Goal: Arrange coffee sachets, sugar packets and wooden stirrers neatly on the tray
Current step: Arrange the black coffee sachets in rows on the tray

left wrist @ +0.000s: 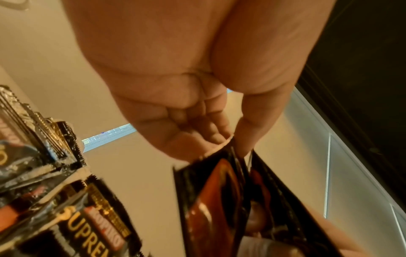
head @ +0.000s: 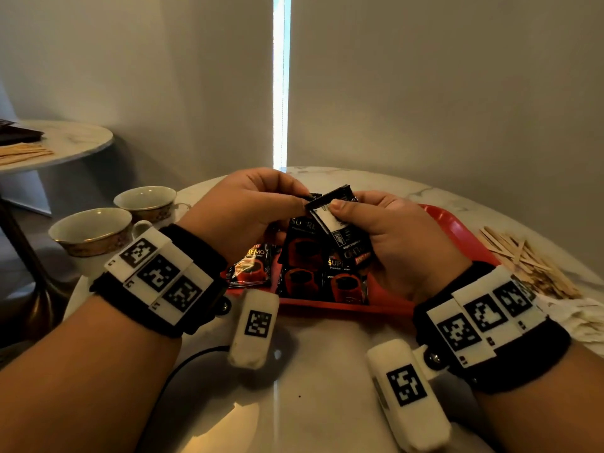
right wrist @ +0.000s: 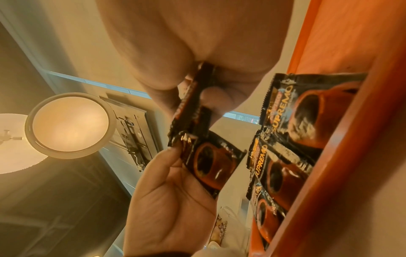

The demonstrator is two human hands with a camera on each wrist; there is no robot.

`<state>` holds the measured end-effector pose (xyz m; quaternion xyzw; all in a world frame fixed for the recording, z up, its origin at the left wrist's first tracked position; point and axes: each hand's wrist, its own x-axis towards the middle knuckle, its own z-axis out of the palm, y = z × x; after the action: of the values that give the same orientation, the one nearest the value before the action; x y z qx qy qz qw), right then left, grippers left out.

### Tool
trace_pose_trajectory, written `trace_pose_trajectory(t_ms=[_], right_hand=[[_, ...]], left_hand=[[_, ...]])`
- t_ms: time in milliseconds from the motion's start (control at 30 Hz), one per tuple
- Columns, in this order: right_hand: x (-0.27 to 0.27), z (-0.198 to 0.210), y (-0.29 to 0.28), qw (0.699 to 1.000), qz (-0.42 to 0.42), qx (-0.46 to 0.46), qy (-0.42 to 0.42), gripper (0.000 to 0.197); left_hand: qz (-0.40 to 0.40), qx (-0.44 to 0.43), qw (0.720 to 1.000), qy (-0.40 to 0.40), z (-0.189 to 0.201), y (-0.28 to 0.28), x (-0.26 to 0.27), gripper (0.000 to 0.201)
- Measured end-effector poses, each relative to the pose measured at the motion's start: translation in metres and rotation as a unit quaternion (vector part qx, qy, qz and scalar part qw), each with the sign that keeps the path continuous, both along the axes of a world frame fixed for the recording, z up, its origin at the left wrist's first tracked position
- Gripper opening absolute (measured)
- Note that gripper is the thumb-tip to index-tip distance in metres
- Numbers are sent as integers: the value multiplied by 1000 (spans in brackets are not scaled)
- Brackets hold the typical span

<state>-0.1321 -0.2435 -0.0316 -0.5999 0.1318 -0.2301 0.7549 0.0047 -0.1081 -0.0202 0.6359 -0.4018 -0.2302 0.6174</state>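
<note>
2 hands raised over red tray (head: 454, 230): left hand (head: 248, 204) pinches 1 coffee sachet (head: 312, 196), right hand (head: 392, 240) grips another sachet (head: 343, 230); stirrers (head: 529, 263) on bench (head: 320, 371).

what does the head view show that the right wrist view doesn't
Only the head view shows the wooden stirrers heaped right of the tray, the two cups on the left, and the wrist bands. Only the right wrist view shows a ceiling lamp. Both show the left hand and right hand pinching joined coffee sachets above the red tray.
</note>
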Motion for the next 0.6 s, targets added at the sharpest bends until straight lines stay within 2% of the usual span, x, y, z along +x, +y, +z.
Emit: trace_pose_trajectory(t_ms=[100, 200, 400, 600], right_hand=[[0, 0, -2, 1000, 8, -7, 10, 30], [0, -1, -4, 1000, 10, 2, 2, 31], [3, 2, -25, 994, -69, 68, -42, 8], [11, -28, -62, 981, -175, 64, 59, 15]], left_hand=[[-6, 21, 1000, -9, 0, 0, 0, 25], [-6, 27, 1000, -15, 1, 2, 3, 18], [93, -3, 994, 52, 0, 15, 36, 16], [101, 96, 988, 64, -12, 24, 64, 21]])
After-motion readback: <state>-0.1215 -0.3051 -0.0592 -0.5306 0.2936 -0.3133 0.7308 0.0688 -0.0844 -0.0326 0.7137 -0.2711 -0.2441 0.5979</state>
